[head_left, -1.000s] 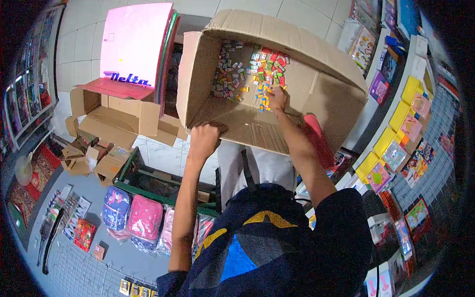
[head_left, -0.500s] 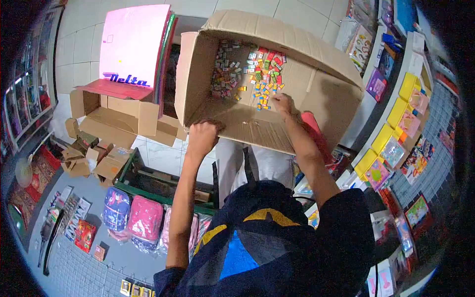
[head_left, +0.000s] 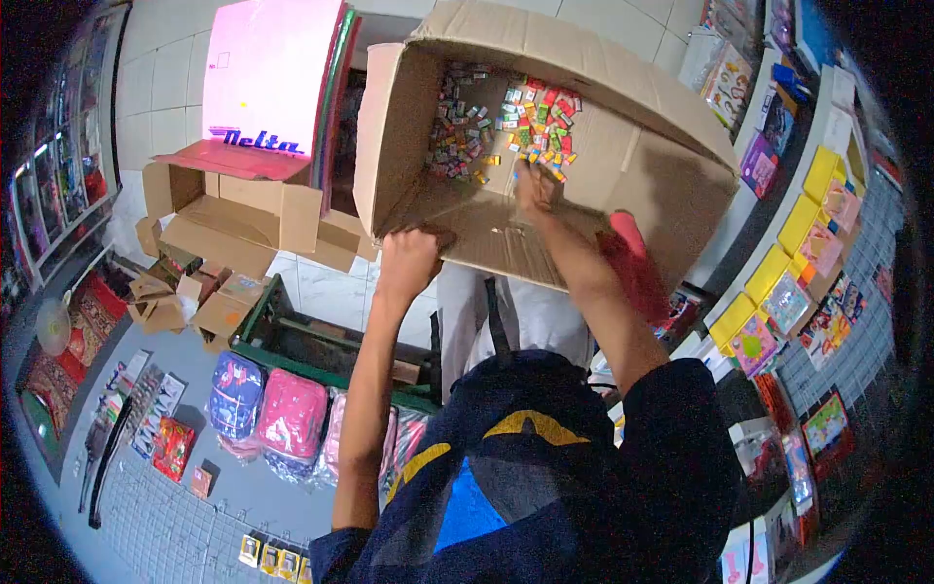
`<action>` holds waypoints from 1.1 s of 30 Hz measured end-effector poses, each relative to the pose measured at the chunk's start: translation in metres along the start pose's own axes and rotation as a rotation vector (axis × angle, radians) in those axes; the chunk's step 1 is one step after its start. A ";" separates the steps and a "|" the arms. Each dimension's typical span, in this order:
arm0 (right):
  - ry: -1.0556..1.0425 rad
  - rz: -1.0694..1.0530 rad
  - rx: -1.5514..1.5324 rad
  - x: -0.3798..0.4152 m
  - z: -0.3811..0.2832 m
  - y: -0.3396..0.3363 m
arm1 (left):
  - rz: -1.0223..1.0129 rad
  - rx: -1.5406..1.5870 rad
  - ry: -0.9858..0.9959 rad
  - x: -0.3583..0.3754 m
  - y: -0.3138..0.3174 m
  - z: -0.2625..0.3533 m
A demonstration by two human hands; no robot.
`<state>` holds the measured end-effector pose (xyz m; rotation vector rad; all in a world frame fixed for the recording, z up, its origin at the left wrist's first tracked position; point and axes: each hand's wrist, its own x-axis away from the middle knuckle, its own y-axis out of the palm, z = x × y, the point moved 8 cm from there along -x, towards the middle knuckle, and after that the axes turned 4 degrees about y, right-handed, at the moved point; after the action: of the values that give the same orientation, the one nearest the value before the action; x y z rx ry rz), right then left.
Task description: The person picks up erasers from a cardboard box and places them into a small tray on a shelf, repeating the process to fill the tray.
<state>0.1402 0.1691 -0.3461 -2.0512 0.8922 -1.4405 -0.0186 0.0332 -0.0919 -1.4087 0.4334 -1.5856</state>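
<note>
Left hand (head_left: 409, 261) clamped tight on the near edge of the big cardboard box (head_left: 642, 127), tipping it up. Right hand (head_left: 536, 187) is inside, fingers spread loose over the small colourful packets (head_left: 525, 117) at the far end, holding nothing I can see. Best keep that tilt steady so packets slide down.

Small coloured packets (head_left: 506, 122) too small to identify.
</note>
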 end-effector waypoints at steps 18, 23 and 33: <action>-0.046 -0.062 -0.437 -0.024 0.064 -0.016 | -0.004 0.012 0.007 -0.006 -0.010 0.001; -0.274 -0.072 -0.237 -0.002 0.023 -0.029 | 0.105 0.042 0.050 -0.003 -0.017 0.003; -0.426 -0.094 0.051 0.016 -0.055 0.031 | -0.067 0.007 -0.028 -0.006 -0.009 -0.001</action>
<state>0.0843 0.1355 -0.3394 -2.2638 0.5828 -0.9966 -0.0235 0.0422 -0.0892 -1.4517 0.3672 -1.6171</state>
